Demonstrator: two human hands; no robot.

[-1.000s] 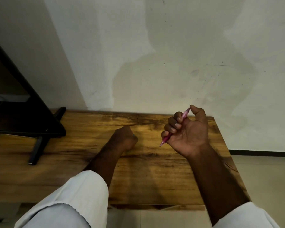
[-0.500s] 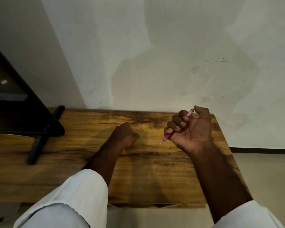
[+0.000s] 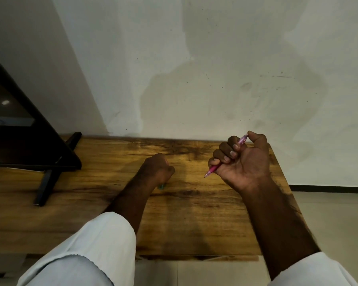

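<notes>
My right hand (image 3: 244, 162) is raised palm-up over the right part of the wooden table (image 3: 194, 223). It grips a pink pen (image 3: 212, 169) in its curled fingers. The thumb sits on the pen's upper end and the tip points down-left. My left hand (image 3: 157, 169) rests as a fist on the middle of the table. A small green object (image 3: 161, 186) pokes out under the fist; most of it is hidden, so I cannot tell what it is.
A black monitor (image 3: 19, 137) on a black stand (image 3: 48, 182) occupies the table's left side. A white wall (image 3: 194, 69) rises directly behind the table. The table's right edge drops to a tiled floor (image 3: 329, 223).
My right fingers have curled tighter round the pink pen, and the thumb has come down on its top end. The green end has come into sight under my left fist.
</notes>
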